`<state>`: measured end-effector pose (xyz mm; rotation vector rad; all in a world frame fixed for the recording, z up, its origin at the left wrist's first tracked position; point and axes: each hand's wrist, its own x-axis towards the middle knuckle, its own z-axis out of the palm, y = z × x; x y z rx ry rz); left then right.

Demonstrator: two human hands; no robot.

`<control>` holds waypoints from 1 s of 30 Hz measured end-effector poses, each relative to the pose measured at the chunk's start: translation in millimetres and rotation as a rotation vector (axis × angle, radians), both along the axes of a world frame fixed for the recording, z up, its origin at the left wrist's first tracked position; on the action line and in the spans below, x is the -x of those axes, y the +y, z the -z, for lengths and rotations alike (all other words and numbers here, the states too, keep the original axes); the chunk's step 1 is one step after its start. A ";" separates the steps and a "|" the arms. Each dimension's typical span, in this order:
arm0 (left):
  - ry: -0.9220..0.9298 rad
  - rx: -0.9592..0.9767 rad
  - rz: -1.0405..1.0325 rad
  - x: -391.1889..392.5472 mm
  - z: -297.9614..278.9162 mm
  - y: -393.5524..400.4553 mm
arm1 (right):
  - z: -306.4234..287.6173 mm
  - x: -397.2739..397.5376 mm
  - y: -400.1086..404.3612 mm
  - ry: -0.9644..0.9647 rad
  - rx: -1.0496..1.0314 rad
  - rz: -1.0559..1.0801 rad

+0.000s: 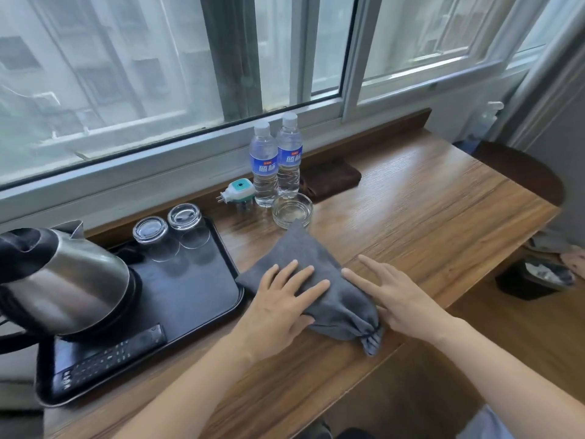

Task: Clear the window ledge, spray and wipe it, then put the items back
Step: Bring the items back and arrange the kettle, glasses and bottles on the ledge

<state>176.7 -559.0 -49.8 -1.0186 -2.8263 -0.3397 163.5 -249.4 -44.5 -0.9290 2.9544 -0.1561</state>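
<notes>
A gray cloth (304, 280) is laid on the wooden tabletop (427, 217), just right of the black tray (202, 299). It's pressed flat by the left hand (285, 305), fingers spread. The right hand (399, 299) is rested at its edge, fingers straight, probably touching.

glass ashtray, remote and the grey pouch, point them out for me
glass ashtray (292, 210): head view, on its clear bottom.
remote (109, 356): head view, on its keypad.
grey pouch (294, 248): head view, on bare fabric beyond the fingers.

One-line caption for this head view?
Both hands flat on a grey pouch on the wooden ledge.
</notes>
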 end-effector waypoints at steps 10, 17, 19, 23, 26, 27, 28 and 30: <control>-0.232 -0.128 -0.016 -0.7 -0.4 -18.2 | -10.2 18.6 -39.5 0.020 0.394 -0.269; -0.315 -0.532 -0.196 -19.6 -0.9 -36.7 | -24.7 34.2 -84.5 -0.065 0.787 -0.141; -0.359 -0.692 -0.247 -27.6 -3.5 -39.3 | -32.3 39.4 -98.7 -0.082 0.854 -0.128; -0.411 -0.915 -0.303 -37.8 -7.2 -42.6 | -48.7 45.5 -122.7 -0.156 0.968 -0.043; -0.260 -0.888 -0.412 -36.9 -15.3 -38.7 | -59.5 47.3 -136.2 -0.198 1.002 0.003; -0.209 -0.904 -0.435 -35.1 -17.7 -36.6 | -61.7 48.1 -140.2 -0.184 0.984 -0.004; -0.150 -0.930 -0.446 -32.9 -19.0 -34.9 | -63.2 48.6 -143.9 -0.168 0.960 -0.012; -0.027 -0.982 -0.463 -27.5 -20.1 -33.7 | -65.5 49.6 -150.6 -0.164 0.943 -0.016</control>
